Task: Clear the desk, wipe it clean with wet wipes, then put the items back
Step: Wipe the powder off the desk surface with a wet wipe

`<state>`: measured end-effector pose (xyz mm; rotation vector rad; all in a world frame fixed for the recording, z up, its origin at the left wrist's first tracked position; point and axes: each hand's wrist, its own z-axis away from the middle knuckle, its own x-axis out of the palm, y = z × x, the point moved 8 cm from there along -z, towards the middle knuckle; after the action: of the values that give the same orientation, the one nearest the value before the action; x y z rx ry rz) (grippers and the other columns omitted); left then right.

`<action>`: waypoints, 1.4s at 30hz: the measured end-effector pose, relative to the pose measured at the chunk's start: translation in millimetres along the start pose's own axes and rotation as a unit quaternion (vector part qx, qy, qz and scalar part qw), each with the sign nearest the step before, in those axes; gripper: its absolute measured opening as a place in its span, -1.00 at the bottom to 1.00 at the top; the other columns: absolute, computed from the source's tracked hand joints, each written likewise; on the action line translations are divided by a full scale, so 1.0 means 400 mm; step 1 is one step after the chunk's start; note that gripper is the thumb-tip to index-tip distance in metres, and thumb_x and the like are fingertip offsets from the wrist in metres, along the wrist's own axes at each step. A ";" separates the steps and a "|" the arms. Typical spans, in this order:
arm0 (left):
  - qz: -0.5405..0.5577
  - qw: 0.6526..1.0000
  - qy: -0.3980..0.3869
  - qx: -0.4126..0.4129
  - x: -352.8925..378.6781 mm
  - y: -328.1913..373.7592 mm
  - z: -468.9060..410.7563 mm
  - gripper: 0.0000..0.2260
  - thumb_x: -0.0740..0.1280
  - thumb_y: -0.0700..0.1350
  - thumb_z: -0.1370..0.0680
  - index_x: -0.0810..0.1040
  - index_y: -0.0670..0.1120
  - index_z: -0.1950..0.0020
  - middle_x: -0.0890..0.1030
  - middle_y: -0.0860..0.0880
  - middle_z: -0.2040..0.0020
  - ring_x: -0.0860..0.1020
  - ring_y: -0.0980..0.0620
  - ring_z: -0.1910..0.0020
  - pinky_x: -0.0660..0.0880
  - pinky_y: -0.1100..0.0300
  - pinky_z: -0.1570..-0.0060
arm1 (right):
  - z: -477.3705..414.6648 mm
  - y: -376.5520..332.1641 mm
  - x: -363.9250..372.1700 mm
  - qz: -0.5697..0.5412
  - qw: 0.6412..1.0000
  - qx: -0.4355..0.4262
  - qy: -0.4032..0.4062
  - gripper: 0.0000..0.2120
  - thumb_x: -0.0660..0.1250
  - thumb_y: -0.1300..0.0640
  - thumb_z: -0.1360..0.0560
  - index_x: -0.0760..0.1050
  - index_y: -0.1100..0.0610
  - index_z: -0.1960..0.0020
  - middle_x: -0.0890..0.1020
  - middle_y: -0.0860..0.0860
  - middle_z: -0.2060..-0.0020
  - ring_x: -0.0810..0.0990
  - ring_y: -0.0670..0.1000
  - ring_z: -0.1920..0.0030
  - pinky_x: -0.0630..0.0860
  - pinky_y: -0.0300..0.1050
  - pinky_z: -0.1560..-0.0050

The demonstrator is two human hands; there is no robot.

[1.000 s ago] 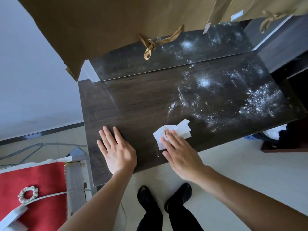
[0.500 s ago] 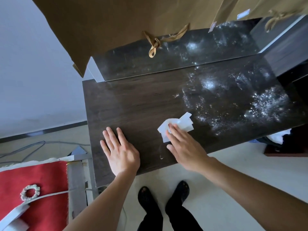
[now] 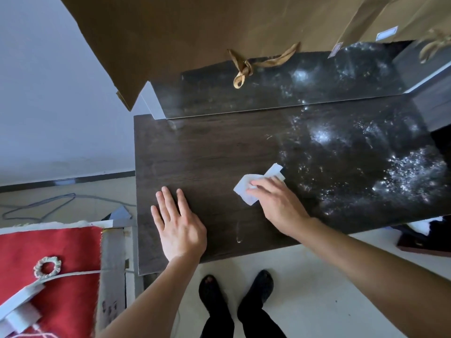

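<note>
The dark wooden desk (image 3: pixel 207 152) fills the middle of the view, with wet glinting streaks on its right half. A white wet wipe (image 3: pixel 246 189) lies on the desk near the front middle. My right hand (image 3: pixel 278 206) presses on the wipe with straight fingers. My left hand (image 3: pixel 178 228) rests flat on the bare desk top near the front left corner, fingers spread, holding nothing.
Brown paper bags (image 3: pixel 195 28) with ribbon handles (image 3: pixel 244 67) hang over the desk's back edge. A raised dark shelf (image 3: pixel 280 93) runs along the back. A red mat (image 3: pixel 51 259) with a white charger lies at left; cables cross the floor. My feet (image 3: pixel 234 289) stand below the desk front.
My right hand has slid the wipe away from the front edge, a little farther up and right on the desk. My left hand has stayed flat in place.
</note>
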<state>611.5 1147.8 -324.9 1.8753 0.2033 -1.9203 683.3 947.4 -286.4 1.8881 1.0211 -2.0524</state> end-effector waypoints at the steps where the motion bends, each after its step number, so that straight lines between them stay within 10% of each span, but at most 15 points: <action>1: -0.003 1.000 0.002 0.001 -0.001 0.001 0.000 -0.47 -0.06 -0.09 -0.52 0.28 -0.22 -0.45 0.18 -0.29 -0.50 0.09 -0.25 -0.51 0.01 -0.17 -0.47 | -0.039 0.036 -0.017 -0.006 1.000 0.022 0.012 -0.70 0.22 0.38 -0.42 0.60 0.15 -0.04 0.56 0.11 -0.01 0.50 0.16 0.03 0.52 -0.04 0.11; 7: -0.013 1.000 0.024 0.003 -0.001 0.001 0.002 -0.49 -0.02 -0.10 -0.52 0.30 -0.21 -0.45 0.19 -0.28 -0.50 0.11 -0.24 -0.51 0.01 -0.16 -0.47 | -0.277 0.332 -0.097 -0.019 0.945 0.298 0.134 -0.75 0.17 0.13 -0.51 0.55 0.18 -0.08 0.40 0.07 0.08 0.46 0.16 0.08 0.42 -0.09 0.02; 16: -0.005 0.999 0.040 -0.006 -0.005 0.005 -0.001 -0.50 -0.01 -0.11 -0.52 0.34 -0.22 -0.43 0.22 -0.27 -0.49 0.14 -0.24 -0.50 0.06 -0.19 -0.45 | -0.108 0.015 0.041 -0.054 0.998 -0.019 -0.019 -0.88 0.30 -0.01 -0.52 0.54 0.01 0.04 0.46 -0.06 0.08 0.41 -0.01 0.03 0.34 -0.15 0.01; 22: -0.012 0.999 0.045 -0.005 -0.004 0.003 0.001 -0.49 -0.02 -0.10 -0.52 0.32 -0.20 -0.44 0.21 -0.26 -0.50 0.12 -0.22 -0.50 0.05 -0.16 -0.46 | -0.312 0.281 -0.076 0.037 0.972 0.205 0.112 -0.79 0.18 0.22 -0.52 0.51 0.20 -0.11 0.41 0.25 0.10 0.46 0.28 0.04 0.42 0.03 0.11; 33: 0.014 0.999 0.035 -0.005 -0.001 -0.003 0.001 -0.51 0.03 -0.13 -0.52 0.31 -0.19 -0.45 0.20 -0.25 -0.50 0.10 -0.21 -0.51 0.02 -0.15 -0.47 | 0.174 -0.108 0.075 -0.074 0.992 -0.095 -0.034 -0.58 0.29 0.35 -0.38 0.58 -0.02 -0.13 0.45 -0.01 0.19 0.39 0.00 0.20 0.17 -0.23 0.17; 38: 0.035 0.998 0.045 0.002 -0.004 -0.006 0.004 -0.52 0.01 -0.12 -0.53 0.33 -0.20 -0.44 0.21 -0.26 -0.50 0.11 -0.22 -0.51 -0.01 -0.14 -0.48 | 0.064 -0.033 0.051 -0.054 0.989 0.096 0.096 -0.49 0.35 0.45 -0.31 0.56 0.10 -0.20 0.50 0.07 0.19 0.45 0.12 0.22 0.40 -0.05 0.22; 42: 0.059 0.997 0.044 0.010 -0.008 -0.005 0.008 -0.56 0.02 -0.15 -0.56 0.32 -0.20 -0.43 0.20 -0.25 -0.50 0.08 -0.21 -0.52 -0.04 -0.12 -0.49 | 0.149 -0.179 0.101 -0.043 0.994 0.043 0.094 -0.66 0.37 0.32 -0.39 0.58 0.06 -0.12 0.52 0.02 0.22 0.45 0.06 0.25 0.44 -0.06 0.31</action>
<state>607.7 1149.0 -322.1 1.9410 0.0986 -1.7691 588.0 979.5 -300.1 2.1516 1.0901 -2.0253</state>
